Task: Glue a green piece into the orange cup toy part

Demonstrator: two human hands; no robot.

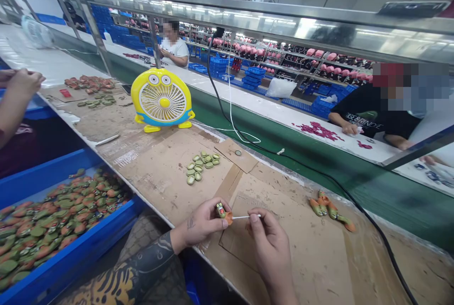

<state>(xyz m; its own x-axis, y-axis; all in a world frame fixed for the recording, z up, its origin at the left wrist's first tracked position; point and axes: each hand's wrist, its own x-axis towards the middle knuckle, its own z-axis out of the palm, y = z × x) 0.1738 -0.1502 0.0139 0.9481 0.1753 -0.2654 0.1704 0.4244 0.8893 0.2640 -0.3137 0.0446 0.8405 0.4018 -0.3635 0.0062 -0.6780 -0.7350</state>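
My left hand (204, 223) pinches a small green and orange toy piece (223, 212) above the cardboard-covered bench (156, 172). My right hand (267, 241) holds a thin white stick (244, 217) whose tip touches the toy piece. A cluster of small green caps (200, 167) lies on the cardboard beyond my hands. Several finished orange and green pieces (329, 210) lie in a row to my right.
A blue bin (88, 243) full of the same pieces stands at my left. A yellow desk fan (161, 100) sits further up the bench, and a black cable (372, 227) runs along the right. A green conveyor (319, 163) lies behind; other people sit across and at left.
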